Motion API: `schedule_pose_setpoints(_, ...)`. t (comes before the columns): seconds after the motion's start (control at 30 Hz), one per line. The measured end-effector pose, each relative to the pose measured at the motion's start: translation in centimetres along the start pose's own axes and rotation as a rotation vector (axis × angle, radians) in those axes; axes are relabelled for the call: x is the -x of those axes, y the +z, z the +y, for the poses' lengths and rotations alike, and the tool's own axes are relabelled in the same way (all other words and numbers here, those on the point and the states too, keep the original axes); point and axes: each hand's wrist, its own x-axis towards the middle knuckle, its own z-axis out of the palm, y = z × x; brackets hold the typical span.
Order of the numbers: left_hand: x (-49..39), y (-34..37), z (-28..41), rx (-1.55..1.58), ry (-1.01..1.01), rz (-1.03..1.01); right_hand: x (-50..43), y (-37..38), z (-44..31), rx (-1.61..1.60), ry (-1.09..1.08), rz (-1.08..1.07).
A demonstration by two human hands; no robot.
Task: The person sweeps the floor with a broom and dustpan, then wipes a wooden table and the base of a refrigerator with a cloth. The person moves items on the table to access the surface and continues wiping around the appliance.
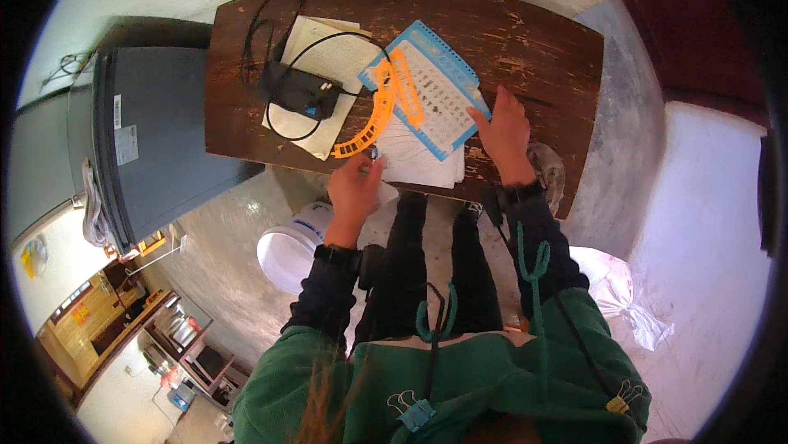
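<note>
My left hand [356, 188] is at the front edge of the wooden table, its fingers bent. A small bluish object [374, 153] shows at its fingertips; whether they grip it is unclear. My right hand [506, 131] rests with fingers spread, its thumb at the right edge of a blue-bordered calendar sheet [455, 126]. Two orange plastic track-like strips, one curved [385, 99] and one straight [406, 90], lie over the calendar's left part. White paper sheets [418, 164] lie partly under the calendar, near my left hand.
A black electronic box [305, 92] with a looped black cable [252, 31] sits on handwritten papers [332, 50] at the table's left. A crumpled clear plastic item [546, 167] lies beside my right wrist. A white bucket [289, 253] stands below; a grey refrigerator [172, 130] stands left.
</note>
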Motion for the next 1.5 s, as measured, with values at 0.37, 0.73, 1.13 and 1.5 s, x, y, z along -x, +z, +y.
schedule_pose_setpoints(0.37,-6.4,2.8,-3.0,-0.123,0.018,0.009,-0.7,1.6,-1.8,-0.231,0.146,-0.142)
schedule_pose_setpoints(0.73,-5.3,2.6,-1.3,0.154,-0.266,-0.221,8.7,5.8,-2.4,-0.007,0.134,0.017)
schedule_pose_setpoints(1.13,-4.3,4.7,-1.8,0.168,-0.121,-0.240,7.1,3.4,0.1,-1.157,0.622,-0.445)
schedule_pose_setpoints(1.5,-3.8,1.0,4.7,-0.033,-0.003,-0.219,8.1,0.9,0.1,-1.304,0.533,-0.275)
